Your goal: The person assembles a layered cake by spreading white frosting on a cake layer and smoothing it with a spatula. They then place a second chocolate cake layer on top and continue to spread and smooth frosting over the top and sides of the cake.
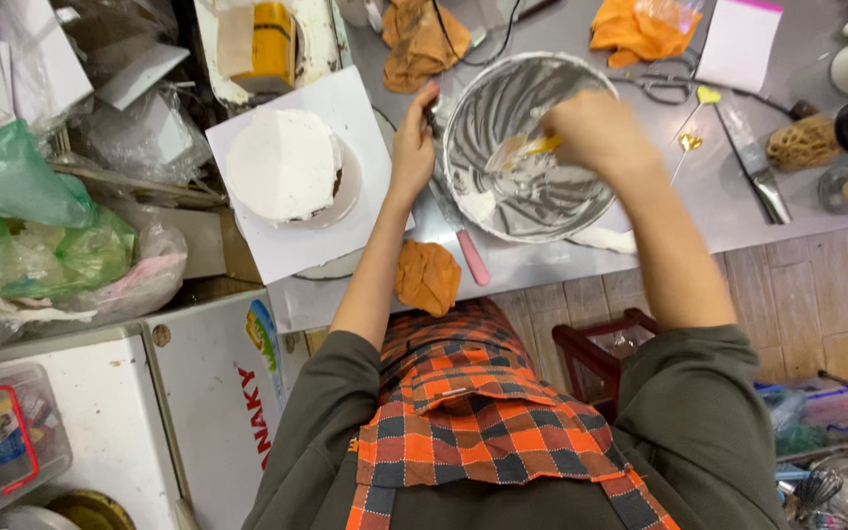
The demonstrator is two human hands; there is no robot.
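A: On the grey worktop [738, 186], dead centre, sits the steel mixing bowl [527, 147], smeared inside with white cream. Where are the hands?

B: The left hand [414, 137] rests against the bowl's near rim, fingers curled at the edge; whether it pinches the rim or only braces it cannot be told. The right hand [591, 128] reaches inside, its grip clenched on a yellow-handled spatula [540, 146], blade down in the cream.

A: How would that bowl handle?

B: Thin metal, so probably light and stiff, but rounded underneath and greasy with cream. It looks likely to spin or skid unless held. The rim is the sensible place to take it, on a clean stretch, thumb outside.

A: And the spatula?

B: Light, with what is probably a soft blade that bends to the bowl's curve. It should be held well up the handle, clear of the cream, or the grip turns slippery.

A: What lies around?

B: Just left of the bowl, a small white-frosted cake [285, 165] on a white square board [296, 186]: soft, easily dented, best moved by the board. A pink-handled palette knife [463, 240] lies beside the bowl, and an orange cloth [427, 277] sits at the worktop's front edge. Scissors [664, 86] lie further back.
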